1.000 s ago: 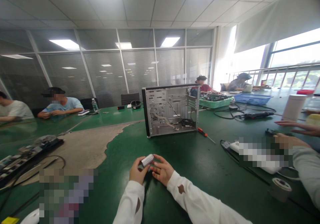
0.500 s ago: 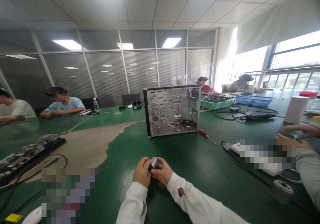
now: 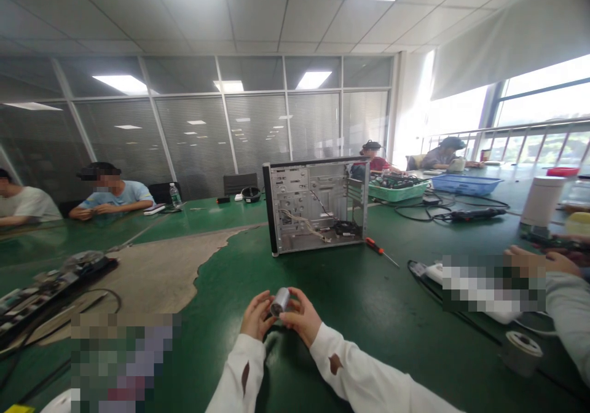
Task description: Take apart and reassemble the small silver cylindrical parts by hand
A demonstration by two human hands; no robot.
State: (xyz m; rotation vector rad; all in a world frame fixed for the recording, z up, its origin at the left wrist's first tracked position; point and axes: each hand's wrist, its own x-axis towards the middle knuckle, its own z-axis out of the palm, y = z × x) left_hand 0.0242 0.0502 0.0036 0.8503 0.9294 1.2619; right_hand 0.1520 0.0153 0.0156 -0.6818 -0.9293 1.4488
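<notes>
A short hollow silver metal cylinder [image 3: 281,301] is held just above the green table, its open, dark-rimmed end tilted toward me. My right hand [image 3: 302,316] grips it from the right, thumb below and fingers along the top. On the other side, my left hand [image 3: 256,316] has its fingers apart and half curled, tips close beside the cylinder's left edge; whether they touch it is hard to see. Beyond both hands stands an open computer case [image 3: 318,207], with loose wires and a black fan inside. A red-handled screwdriver [image 3: 375,246] lies at the case's right corner.
To the right are a white power strip [image 3: 436,271], a silver roll-like cylinder [image 3: 522,353] and a co-worker's hand [image 3: 560,263]. Circuit boards [image 3: 55,287] lie at left. Farther back stand a green basket [image 3: 399,193], a blue basket [image 3: 465,184] and a water bottle [image 3: 174,195].
My left hand has drawn slightly left and loosened around the cylinder, so more of its open end shows. At right, the co-worker's hands have shifted. The case and screwdriver stay put.
</notes>
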